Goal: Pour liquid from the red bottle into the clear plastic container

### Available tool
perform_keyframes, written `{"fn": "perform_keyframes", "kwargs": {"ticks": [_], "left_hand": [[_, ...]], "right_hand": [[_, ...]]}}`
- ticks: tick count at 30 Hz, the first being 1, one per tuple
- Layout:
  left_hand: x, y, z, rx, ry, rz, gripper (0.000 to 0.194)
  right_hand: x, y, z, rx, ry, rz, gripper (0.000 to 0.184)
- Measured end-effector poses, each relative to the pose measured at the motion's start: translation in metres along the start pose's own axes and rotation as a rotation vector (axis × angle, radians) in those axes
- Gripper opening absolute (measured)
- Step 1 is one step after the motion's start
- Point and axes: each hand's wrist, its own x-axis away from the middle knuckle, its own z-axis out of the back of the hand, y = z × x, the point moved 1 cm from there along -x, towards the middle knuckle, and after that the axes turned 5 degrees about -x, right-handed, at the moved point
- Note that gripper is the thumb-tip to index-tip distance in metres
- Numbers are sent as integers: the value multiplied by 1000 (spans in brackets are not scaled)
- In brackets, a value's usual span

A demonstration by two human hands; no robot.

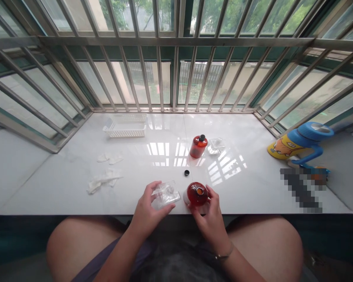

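My left hand (150,204) grips a clear, square plastic bottle (168,193) between thumb and fingers, near the counter's front edge. Just to its right, my right hand (209,211) is wrapped round a red-brown bottle (197,193) whose uncapped mouth faces up toward me. A small black cap (186,172) lies on the counter beyond the two bottles. Farther back stands a second red bottle (199,147) with a black cap on it. Beside that one sits another clear plastic container (217,145).
A white perforated basket (125,131) stands at the back left of the white counter (61,176). Crumpled white tissues (104,180) lie on the left. On the right a blue and yellow flask (297,141) leans beside a blurred-out dark object (302,192). Metal bars (176,41) close off the windows.
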Motion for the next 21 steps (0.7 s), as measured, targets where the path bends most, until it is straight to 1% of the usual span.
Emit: {"fn": "perform_keyframes", "kwargs": {"ticks": [2,4,6,8,10,12,17,19,21], "left_hand": [[0,0,2,-5,-3,-4,79],[1,2,4,-11,-13,-25,79],[2,6,7,-25,-23,-57,77],[5,11,9,-59,-20,-96,75],[7,16,11,-109,3,-147,74],[9,20,13,-158,27,-212,73],[10,27,16,-213,40,-410,72],[10,27,15,-228,42,-447,73],[9,26,14,-242,41,-455,73]], "right_hand": [[-12,4,6,-16,-32,23,88],[-24,6,9,-77,-122,48,91],[-33,5,8,-158,-227,42,89],[-37,3,7,-208,-284,13,84],[-38,-1,5,-193,-263,2,79],[-37,-7,6,-131,-222,33,76],[-40,-25,18,25,-190,257,71],[-43,-30,24,76,-183,328,72],[-47,-34,29,126,-184,377,73]]}}
